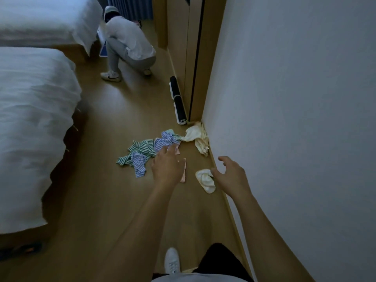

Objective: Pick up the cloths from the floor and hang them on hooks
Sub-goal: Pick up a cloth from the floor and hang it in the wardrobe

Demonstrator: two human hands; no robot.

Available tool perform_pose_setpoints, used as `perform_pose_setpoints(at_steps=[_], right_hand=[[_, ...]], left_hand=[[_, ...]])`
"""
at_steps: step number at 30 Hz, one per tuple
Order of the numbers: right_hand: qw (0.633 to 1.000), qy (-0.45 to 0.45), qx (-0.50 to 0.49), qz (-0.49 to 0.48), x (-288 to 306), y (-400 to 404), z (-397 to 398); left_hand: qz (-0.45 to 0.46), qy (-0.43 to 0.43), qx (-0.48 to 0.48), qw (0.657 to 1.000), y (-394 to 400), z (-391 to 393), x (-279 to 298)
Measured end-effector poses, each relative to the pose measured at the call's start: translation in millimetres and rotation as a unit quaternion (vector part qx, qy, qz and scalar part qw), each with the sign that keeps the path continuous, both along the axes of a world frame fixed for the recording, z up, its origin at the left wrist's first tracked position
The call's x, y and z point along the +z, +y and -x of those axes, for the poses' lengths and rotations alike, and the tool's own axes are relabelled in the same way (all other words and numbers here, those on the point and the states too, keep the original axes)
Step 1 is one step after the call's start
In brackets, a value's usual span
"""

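Several cloths lie on the wooden floor near the wall. A green striped cloth and a blue striped cloth are tangled together in the middle. A cream cloth is bunched against the skirting. A small white cloth lies alone nearer me. A pink cloth shows partly under my left hand, which reaches out above it with fingers spread, holding nothing. My right hand hovers beside the white cloth, fingers loosely curled and empty. No hooks are in view.
A white wall runs along the right. Two beds with white covers fill the left. A rolled dark mat lies by a wooden door frame. A person crouches farther down the floor. My white shoe is below.
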State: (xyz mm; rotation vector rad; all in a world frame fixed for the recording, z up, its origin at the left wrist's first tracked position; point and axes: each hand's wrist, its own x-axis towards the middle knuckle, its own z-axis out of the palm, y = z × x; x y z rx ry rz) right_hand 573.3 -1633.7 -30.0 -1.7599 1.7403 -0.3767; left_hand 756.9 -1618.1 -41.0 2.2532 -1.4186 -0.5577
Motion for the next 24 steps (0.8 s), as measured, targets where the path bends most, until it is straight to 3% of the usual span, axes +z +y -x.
perform_pose_setpoints(at_steps=[10,24], right_hand=[[0.998,-0.002,0.056,-0.021,-36,-100,-54],[0.977,0.020,0.175,-0.117,-121,-334,-126]], left_hand=[[-0.044,0.002,0.047,0.998,-82,-61,-39],[-0.147,-0.002,0.096,0.984,-260,-107,-135]])
